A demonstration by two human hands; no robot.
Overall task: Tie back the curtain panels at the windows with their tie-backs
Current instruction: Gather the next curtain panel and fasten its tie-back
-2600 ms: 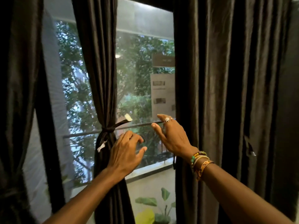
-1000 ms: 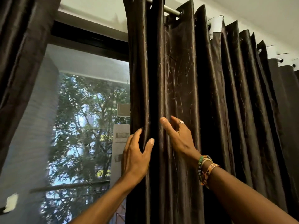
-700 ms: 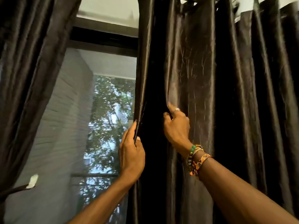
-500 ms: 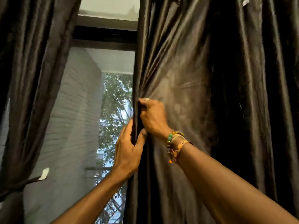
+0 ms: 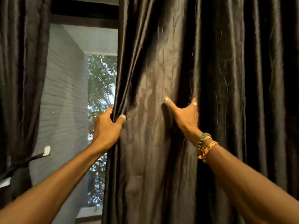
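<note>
Your left hand pinches the free edge of the curtain panel, which hangs vertically at frame centre; your right hand, thumb spread and fingers hidden in a pleat (grip unclear), lies rightward, the cloth to gather spanning between them.

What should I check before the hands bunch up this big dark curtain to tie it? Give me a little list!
1. The left hand grips the window-side edge of the curtain panel: ok.
2. The right hand has hold of the fabric: cannot tell. Its thumb lies on the cloth and its other fingers are hidden in a fold.
3. The panel is gathered into one bunch: not ok. It hangs wide between the hands.
4. The other panel, on the left, is tied: ok. Its tie-back cinches it low down.
5. A tie for the panel being held is in sight: not ok. None shows.
</note>
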